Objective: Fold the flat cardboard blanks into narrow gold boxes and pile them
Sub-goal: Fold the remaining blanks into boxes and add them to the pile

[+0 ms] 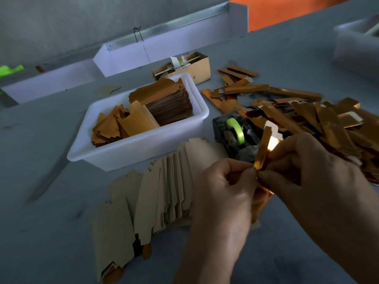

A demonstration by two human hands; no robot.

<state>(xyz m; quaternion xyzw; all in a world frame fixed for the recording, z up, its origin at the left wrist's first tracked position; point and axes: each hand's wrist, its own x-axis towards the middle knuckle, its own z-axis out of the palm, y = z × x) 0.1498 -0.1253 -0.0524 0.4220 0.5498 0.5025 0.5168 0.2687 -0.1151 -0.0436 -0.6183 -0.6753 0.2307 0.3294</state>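
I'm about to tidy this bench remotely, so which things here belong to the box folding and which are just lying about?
Job:
- gold box being folded, pinched by left hand and right hand
- fanned flat blanks
- pile of folded boxes
- white tub of gold blanks

Lying about, as far as I can tell:
- tape dispenser
- brown carton
- second white tub

The grey bench (51, 222) carries a white plastic tub (127, 152), fanned beige cardboard blanks (147, 197), a tape dispenser (235, 136), a brown carton (196, 68) and piled gold boxes (307, 115).
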